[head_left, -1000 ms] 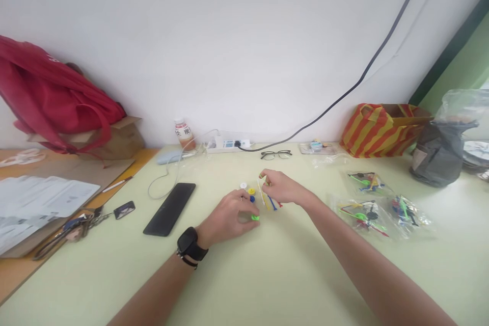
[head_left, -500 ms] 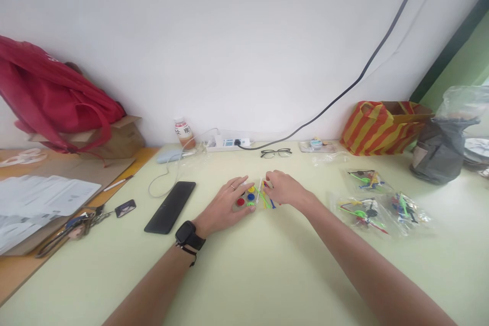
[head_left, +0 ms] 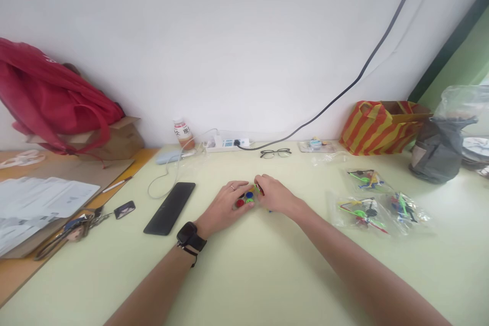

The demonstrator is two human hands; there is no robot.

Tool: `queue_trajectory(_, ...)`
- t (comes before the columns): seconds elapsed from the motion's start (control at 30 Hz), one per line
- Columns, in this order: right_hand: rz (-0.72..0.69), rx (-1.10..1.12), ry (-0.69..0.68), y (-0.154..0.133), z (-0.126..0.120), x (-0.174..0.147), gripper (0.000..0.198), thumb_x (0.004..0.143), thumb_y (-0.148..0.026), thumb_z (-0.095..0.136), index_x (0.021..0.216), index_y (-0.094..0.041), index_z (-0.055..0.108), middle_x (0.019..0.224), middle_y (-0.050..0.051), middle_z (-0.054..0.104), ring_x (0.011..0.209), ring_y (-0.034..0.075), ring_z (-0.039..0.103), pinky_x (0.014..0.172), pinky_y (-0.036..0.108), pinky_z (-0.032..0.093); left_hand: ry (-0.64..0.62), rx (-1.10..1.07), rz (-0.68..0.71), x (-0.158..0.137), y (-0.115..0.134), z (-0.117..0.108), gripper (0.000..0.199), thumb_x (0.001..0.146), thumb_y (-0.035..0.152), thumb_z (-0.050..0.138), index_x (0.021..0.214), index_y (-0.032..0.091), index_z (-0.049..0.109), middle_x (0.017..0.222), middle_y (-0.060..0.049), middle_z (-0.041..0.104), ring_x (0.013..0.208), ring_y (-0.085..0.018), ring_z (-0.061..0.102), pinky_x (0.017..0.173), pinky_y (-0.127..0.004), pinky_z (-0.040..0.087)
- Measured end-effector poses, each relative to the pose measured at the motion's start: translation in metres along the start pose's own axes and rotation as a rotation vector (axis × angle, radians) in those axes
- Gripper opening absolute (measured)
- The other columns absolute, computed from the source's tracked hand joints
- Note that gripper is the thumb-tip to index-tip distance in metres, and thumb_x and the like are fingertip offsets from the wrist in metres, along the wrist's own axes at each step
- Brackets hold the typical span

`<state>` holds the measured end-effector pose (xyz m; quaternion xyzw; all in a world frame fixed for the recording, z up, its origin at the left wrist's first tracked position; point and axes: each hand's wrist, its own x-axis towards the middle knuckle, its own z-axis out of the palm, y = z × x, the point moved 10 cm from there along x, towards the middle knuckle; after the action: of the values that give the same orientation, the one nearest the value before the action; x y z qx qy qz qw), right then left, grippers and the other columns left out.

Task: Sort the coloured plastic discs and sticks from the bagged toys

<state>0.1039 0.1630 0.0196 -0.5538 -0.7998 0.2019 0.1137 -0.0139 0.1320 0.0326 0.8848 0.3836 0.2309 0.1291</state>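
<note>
My left hand rests on the table with thumb and fingers spread around small round plastic pieces. Among these are a red piece, a blue piece and a green piece. Close to its fingertips, my right hand is closed in a pinch on a small red and dark piece; its exact shape is hidden by the fingers. Coloured plastic sticks are mostly covered by the right hand, with just a bit of blue showing beneath it.
To the right lie several clear bags of coloured plastic parts. A black phone lies on the left. Eyeglasses, a power strip and a bottle are along the wall. A striped bag stands at back right.
My right hand has shifted left from the sticks towards the round pieces, bringing a small red and dark piece in its fingertips. My left hand has stayed nearly still.
</note>
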Motion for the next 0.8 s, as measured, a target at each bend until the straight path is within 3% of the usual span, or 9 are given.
queue_trajectory(0.23,0.028,0.059,-0.022,0.005,-0.005,-0.004,0.020,0.087,-0.014,0.062,0.105,-0.020,0.055,0.103,0.009,0.065,0.086,0.020,0.065,0.064,0.026,0.039,-0.016,0.037,-0.081,-0.005,-0.007,0.002,0.058,0.105,0.051,0.048,0.157,0.028,0.037,0.156,-0.011,0.047,0.147,-0.031,0.037,0.122,-0.055,0.036)
queue_trajectory(0.47,-0.042,0.283,-0.079,-0.013,0.002,-0.005,0.025,0.090,-0.010,0.055,0.112,-0.021,0.053,0.090,0.002,0.066,0.076,0.016,0.064,0.061,0.024,0.041,-0.083,0.056,-0.037,-0.003,0.000,0.005,0.047,0.109,0.047,0.038,0.152,0.027,0.042,0.141,-0.010,0.055,0.137,-0.027,0.046,0.118,-0.050,0.038)
queue_trajectory(0.63,-0.076,0.297,-0.110,-0.017,0.001,-0.009,0.019,0.090,-0.014,0.056,0.108,-0.020,0.055,0.097,0.004,0.068,0.079,0.016,0.063,0.060,0.024,0.043,-0.127,0.042,-0.053,-0.004,-0.001,0.007,0.051,0.110,0.048,0.035,0.158,0.028,0.035,0.144,-0.011,0.053,0.137,-0.027,0.046,0.117,-0.048,0.039)
queue_trajectory(0.8,-0.152,0.210,-0.150,-0.015,-0.019,-0.016,0.031,0.095,-0.029,0.058,0.125,-0.020,0.059,0.110,0.009,0.071,0.089,0.019,0.066,0.072,0.027,0.049,-0.108,0.027,-0.063,-0.007,0.001,0.004,0.053,0.109,0.050,0.039,0.158,0.029,0.037,0.148,-0.010,0.052,0.140,-0.028,0.045,0.119,-0.049,0.037)
